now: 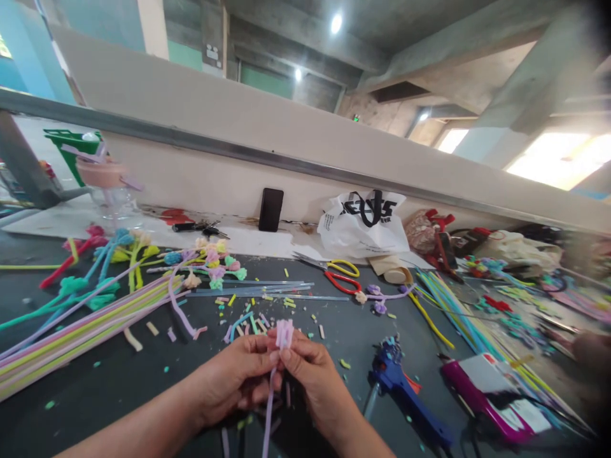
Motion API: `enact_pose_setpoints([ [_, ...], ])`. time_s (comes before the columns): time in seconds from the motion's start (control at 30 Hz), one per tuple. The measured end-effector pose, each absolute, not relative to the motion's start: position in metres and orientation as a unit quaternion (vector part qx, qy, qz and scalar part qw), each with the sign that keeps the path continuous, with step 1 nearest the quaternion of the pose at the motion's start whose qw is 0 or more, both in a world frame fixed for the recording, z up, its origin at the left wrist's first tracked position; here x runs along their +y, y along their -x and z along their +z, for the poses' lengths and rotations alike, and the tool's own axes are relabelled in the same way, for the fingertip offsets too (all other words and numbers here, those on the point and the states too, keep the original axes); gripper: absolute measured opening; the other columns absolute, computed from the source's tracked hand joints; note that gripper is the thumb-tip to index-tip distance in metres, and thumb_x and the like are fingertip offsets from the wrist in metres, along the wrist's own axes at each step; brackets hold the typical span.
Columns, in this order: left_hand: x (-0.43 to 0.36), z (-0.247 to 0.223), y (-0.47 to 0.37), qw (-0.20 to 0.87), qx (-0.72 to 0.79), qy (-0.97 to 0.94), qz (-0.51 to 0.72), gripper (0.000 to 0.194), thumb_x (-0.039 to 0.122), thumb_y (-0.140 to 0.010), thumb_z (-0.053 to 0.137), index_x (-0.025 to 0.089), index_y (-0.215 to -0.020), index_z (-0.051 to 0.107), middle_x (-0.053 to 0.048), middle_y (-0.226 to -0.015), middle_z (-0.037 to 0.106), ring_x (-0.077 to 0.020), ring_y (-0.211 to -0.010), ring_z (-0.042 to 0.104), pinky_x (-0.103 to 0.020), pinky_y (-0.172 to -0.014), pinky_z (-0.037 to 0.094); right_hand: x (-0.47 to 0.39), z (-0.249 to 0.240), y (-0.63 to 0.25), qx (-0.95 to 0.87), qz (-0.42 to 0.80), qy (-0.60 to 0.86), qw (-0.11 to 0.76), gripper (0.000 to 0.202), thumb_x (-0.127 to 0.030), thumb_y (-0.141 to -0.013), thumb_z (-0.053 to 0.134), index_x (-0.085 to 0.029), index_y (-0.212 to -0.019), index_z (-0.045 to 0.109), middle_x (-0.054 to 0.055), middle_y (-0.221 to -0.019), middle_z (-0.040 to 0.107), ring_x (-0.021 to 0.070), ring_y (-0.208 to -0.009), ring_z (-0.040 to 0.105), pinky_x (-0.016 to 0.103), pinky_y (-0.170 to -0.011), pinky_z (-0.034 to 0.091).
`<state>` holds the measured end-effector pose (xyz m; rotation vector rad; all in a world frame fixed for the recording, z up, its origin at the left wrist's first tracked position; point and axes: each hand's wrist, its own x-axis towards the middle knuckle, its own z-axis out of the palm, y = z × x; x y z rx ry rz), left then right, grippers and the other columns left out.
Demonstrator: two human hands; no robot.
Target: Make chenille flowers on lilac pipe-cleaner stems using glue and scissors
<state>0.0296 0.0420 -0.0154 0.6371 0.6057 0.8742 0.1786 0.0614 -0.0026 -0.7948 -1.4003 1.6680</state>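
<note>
Between both hands, above the dark tabletop, I hold a lilac pipe-cleaner flower (285,333), its looped head upright and its stem hanging down toward me. My left hand (243,369) pinches it from the left. My right hand (310,366) closes on it from the right, thumb near the base of the head. The two thumbs nearly meet, and the fingers partly hide where the stem joins. Just beyond the hands lie small cut pipe-cleaner pieces (260,321). To the right rests a blue glue gun (401,385).
Bundled pipe cleaners (95,331) and finished flowers (214,261) spread across the left. Scissors (341,275) lie at the back, near a black phone (271,210) and a white bag (365,222). A magenta box (496,401) sits at right, with another person's hand (592,353) at the edge.
</note>
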Motion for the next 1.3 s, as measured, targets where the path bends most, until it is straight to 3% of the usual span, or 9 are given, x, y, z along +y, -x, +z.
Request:
enact_pose_setpoints([
  [0.1,0.043,-0.014,-0.030,0.806,0.299,-0.318,0.400,0.017,0.030,-0.077,0.059,0.014,-0.083,0.056,0.003,-0.051,0.051,-0.0029,-0.032,0.036,-0.014,-0.028,0.020,0.062,-0.002,-0.180,-0.452,0.715,0.324,0.424,0.012,-0.029,-0.069,0.070,-0.018,-0.070,0.071,0.003,-0.089,0.058,0.0111,-0.069,0.054,0.024,-0.063,0.044],
  [0.23,0.049,-0.015,-0.028,0.772,0.332,-0.310,0.445,0.017,0.030,-0.076,0.060,0.017,-0.083,0.053,0.006,-0.045,0.048,-0.0034,-0.032,0.035,-0.013,-0.030,0.025,0.064,0.002,-0.184,-0.361,0.751,0.318,0.452,0.012,-0.026,-0.071,0.070,-0.014,-0.070,0.068,0.002,-0.071,0.061,0.0094,-0.066,0.056,0.021,-0.066,0.043],
  [0.37,0.056,-0.016,-0.025,0.730,0.359,-0.292,0.503,0.021,0.029,-0.073,0.064,0.016,-0.088,0.057,0.003,-0.058,0.054,-0.0029,-0.040,0.040,-0.014,-0.036,0.030,0.065,0.004,-0.184,-0.330,0.805,0.291,0.399,0.020,-0.031,-0.076,0.064,-0.012,-0.071,0.063,0.003,-0.059,0.062,0.0077,-0.047,0.054,0.019,-0.050,0.042],
  [0.53,0.054,-0.013,-0.027,0.754,0.335,-0.311,0.472,0.022,0.029,-0.071,0.066,0.013,-0.085,0.062,0.000,-0.058,0.056,-0.0042,-0.045,0.045,-0.015,-0.043,0.030,0.063,-0.002,-0.178,-0.311,0.834,0.286,0.354,0.023,-0.035,-0.075,0.065,-0.013,-0.071,0.059,-0.002,-0.050,0.057,0.0046,-0.032,0.045,0.020,-0.039,0.044],
  [0.9,0.049,-0.011,-0.028,0.763,0.342,-0.323,0.443,0.016,0.026,-0.073,0.064,0.012,-0.079,0.063,-0.003,-0.055,0.061,-0.0053,-0.046,0.046,-0.016,-0.045,0.029,0.062,-0.006,-0.176,-0.306,0.841,0.282,0.346,0.028,-0.037,-0.072,0.067,-0.011,-0.067,0.059,-0.001,-0.053,0.059,0.0041,-0.033,0.046,0.019,-0.036,0.047],
  [1.17,0.050,-0.011,-0.027,0.750,0.360,-0.331,0.445,0.016,0.026,-0.073,0.064,0.012,-0.080,0.064,-0.002,-0.055,0.060,-0.0046,-0.046,0.044,-0.016,-0.044,0.027,0.063,-0.002,-0.180,-0.325,0.855,0.256,0.312,0.030,-0.040,-0.077,0.062,-0.010,-0.079,0.061,0.001,-0.064,0.059,0.0058,-0.044,0.051,0.023,-0.046,0.050],
  [1.23,0.050,-0.010,-0.027,0.744,0.358,-0.344,0.447,0.016,0.027,-0.074,0.064,0.012,-0.077,0.065,-0.002,-0.055,0.059,-0.0045,-0.046,0.043,-0.016,-0.044,0.026,0.064,-0.002,-0.182,-0.319,0.860,0.255,0.306,0.035,-0.045,-0.079,0.057,-0.010,-0.079,0.061,0.002,-0.065,0.057,0.0059,-0.046,0.049,0.021,-0.044,0.048],
  [1.3,0.050,-0.010,-0.027,0.738,0.355,-0.360,0.447,0.017,0.028,-0.073,0.064,0.012,-0.075,0.065,-0.002,-0.058,0.059,-0.0036,-0.046,0.041,-0.016,-0.043,0.026,0.066,-0.002,-0.185,-0.302,0.864,0.269,0.298,0.039,-0.047,-0.081,0.053,-0.009,-0.077,0.061,0.001,-0.065,0.055,0.0038,-0.044,0.043,0.014,-0.036,0.038],
])
